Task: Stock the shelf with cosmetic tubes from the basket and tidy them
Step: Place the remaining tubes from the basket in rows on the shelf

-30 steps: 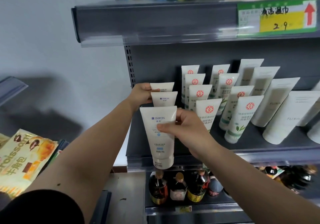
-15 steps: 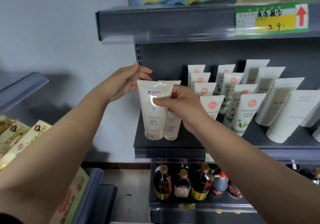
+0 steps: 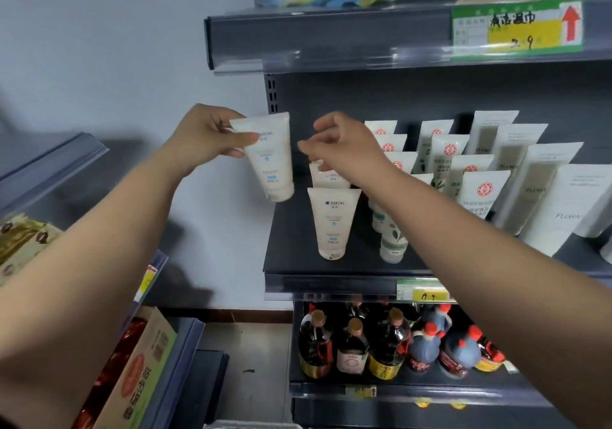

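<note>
My left hand (image 3: 207, 137) grips a white cosmetic tube with blue print (image 3: 270, 160) by its crimped top, holding it in the air at the left end of the dark shelf (image 3: 298, 236). Two matching tubes stand on the shelf: a front tube (image 3: 332, 223) and a second tube (image 3: 326, 177) behind it. My right hand (image 3: 344, 147) hovers over the second tube with fingers loosely curled, its fingertips at the tube's top. To the right stand rows of red-logo tubes (image 3: 480, 193) and plain white tubes (image 3: 536, 180). No basket is in view.
The shelf above (image 3: 331, 36) hangs low overhead with a price label (image 3: 516, 28). Dark sauce bottles (image 3: 351, 349) fill the shelf below. A side rack at left carries snack packs (image 3: 23, 243) and a cardboard box (image 3: 145, 369). A grey wall lies to the left.
My left hand took the front tube from my right hand and carried it up and left. My right hand let go and now hovers over the rear tube. The view shifted left.
</note>
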